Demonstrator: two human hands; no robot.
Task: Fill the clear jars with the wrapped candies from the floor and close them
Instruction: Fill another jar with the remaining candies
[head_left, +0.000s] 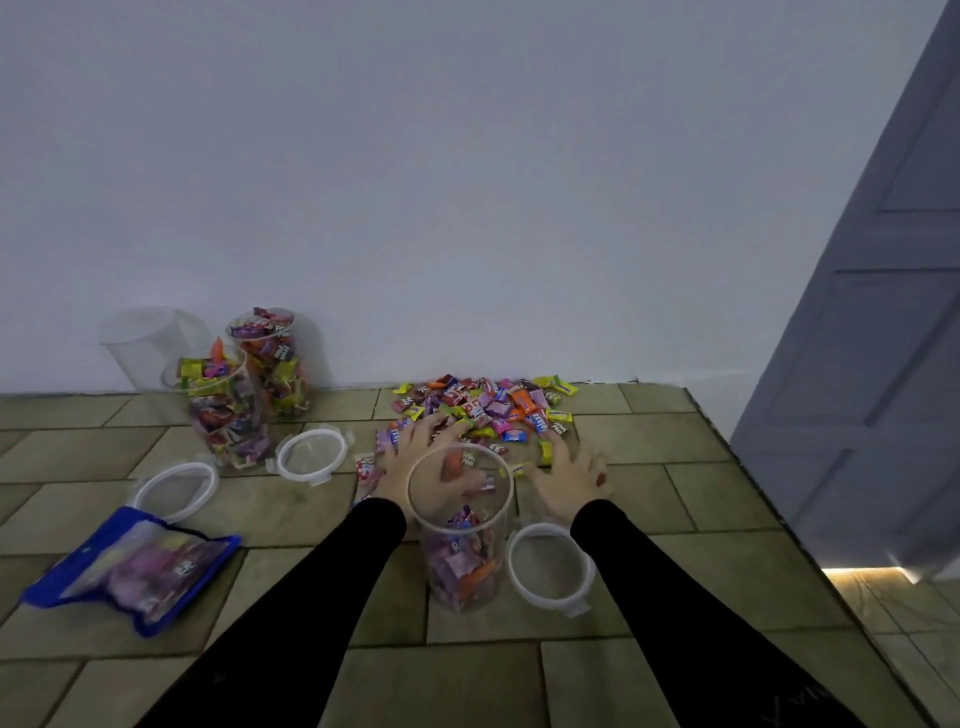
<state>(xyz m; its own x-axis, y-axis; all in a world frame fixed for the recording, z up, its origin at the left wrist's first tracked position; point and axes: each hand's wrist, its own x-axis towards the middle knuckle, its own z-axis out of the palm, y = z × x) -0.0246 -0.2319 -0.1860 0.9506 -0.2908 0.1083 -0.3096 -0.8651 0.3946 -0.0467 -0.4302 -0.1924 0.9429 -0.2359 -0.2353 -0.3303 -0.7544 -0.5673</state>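
Both hands lie spread and flat at the near edge of the pile of small wrapped candies in bright foil (485, 410), at the centre of the frame by the wall. The left hand (415, 460) has its fingers apart over the sweets, partly seen through the open clear plastic jar (462, 530) that stands just in front of it, about one third full. The right hand (569, 480) is also open, palm down on the tiled floor (701, 499), fingertips touching a few yellow pieces; neither hand is closed on anything. I judge the candies light, slippery and loose, so it is better to scoop them between two cupped palms than to pinch them. One white-rimmed round lid (550, 566) lies right of the jar. Two full clear jars (244, 395) stand at the left, not closed.
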